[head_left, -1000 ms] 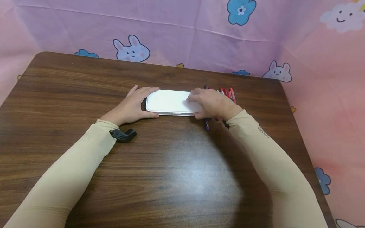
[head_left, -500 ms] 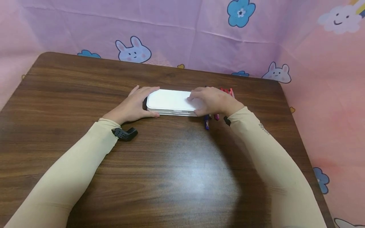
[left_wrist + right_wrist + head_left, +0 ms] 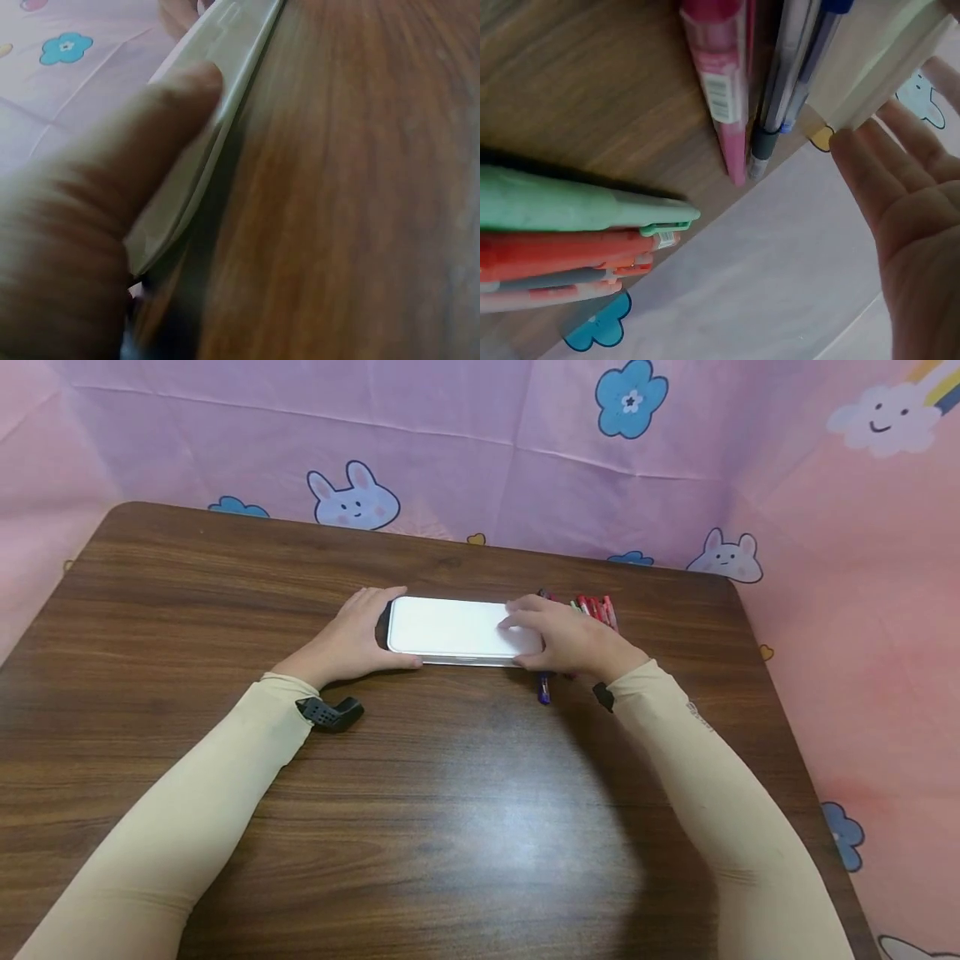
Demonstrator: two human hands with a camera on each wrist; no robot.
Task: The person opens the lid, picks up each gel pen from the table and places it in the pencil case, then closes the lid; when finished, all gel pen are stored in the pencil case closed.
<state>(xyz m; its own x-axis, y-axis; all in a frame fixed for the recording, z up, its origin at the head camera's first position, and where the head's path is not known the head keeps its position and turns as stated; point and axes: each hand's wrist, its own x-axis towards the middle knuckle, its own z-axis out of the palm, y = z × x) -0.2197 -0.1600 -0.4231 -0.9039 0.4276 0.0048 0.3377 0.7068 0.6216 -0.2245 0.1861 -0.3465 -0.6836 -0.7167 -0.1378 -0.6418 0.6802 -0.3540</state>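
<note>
A long white pencil case lies on the table with its lid down. My left hand holds its left end, thumb along the front side and fingers at the back corner. In the left wrist view the thumb presses the case's side wall. At the other end, my right hand grips the case, thumb at the front and fingers over the lid. The right wrist view shows that hand's fingers against the case's end.
Right of the case lie several pens, partly hidden by the right hand: red pens, a purple-blue pen, a pink pen and a green pen. A patterned cloth hangs behind the wooden table.
Half a second ago more of the case's front side showed under the lid; now the lid looks lower. My right hand has shifted slightly right. The left hand keeps its place.
</note>
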